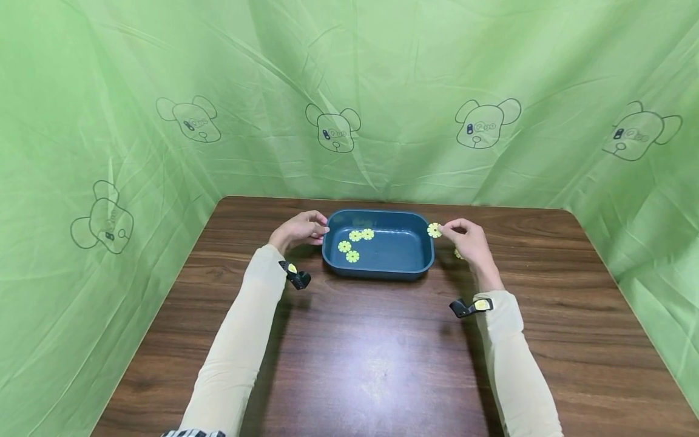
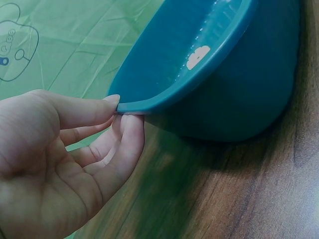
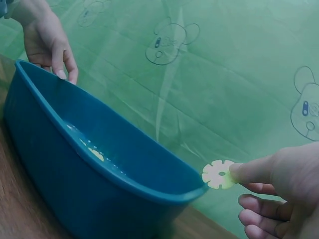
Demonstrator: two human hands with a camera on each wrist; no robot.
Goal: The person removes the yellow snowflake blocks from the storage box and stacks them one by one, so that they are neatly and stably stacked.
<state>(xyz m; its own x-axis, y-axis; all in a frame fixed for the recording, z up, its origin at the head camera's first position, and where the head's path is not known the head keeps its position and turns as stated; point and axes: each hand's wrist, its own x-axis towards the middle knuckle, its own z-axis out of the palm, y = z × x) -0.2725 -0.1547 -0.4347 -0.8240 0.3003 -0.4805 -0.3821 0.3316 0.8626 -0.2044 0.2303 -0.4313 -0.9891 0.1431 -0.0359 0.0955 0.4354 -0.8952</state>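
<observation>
A blue rectangular plastic basin (image 1: 401, 250) stands on the table, with several yellow notched discs (image 1: 353, 257) lying on its floor toward the left. My left hand (image 1: 299, 230) pinches the basin's left rim between thumb and fingers; the left wrist view shows the thumb on top of the rim (image 2: 144, 106). Between thumb and index finger, my right hand (image 1: 472, 246) holds a yellow notched flower-shaped disc (image 3: 218, 174) by its edge, at the basin's right end. Another yellow disc (image 1: 458, 254) lies beside the right hand, partly hidden by it.
The dark wooden table (image 1: 377, 352) reaches to a green cloth backdrop (image 1: 404, 73) with bear-face drawings, which also hangs at both sides. Black wrist straps (image 1: 471, 306) sit over both pale sleeves.
</observation>
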